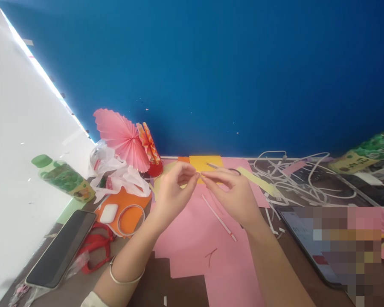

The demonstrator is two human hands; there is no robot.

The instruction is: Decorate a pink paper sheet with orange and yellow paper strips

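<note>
My left hand (178, 185) and my right hand (231, 187) meet fingertip to fingertip above pink paper sheets (182, 238). Each pinches with thumb and forefinger; whatever lies between them is too small to make out. Below my right hand, a thin white strip (218, 216) with a red mark near its end rests on the pink paper. Closer to me lies a dark red, forked thread-like piece (210, 254). A pair of scissors (213, 165) sits behind my right hand on yellow paper (200, 162), its handle partly hidden.
At the left are a green-capped bottle (65, 177), a pleated pink paper fan (123, 138), a phone (62, 247), a white case (109, 213) and red ribbon (97, 247). Tangled white cables (310, 177) and a tablet (307, 238) lie right. A blue panel (211, 76) rises behind.
</note>
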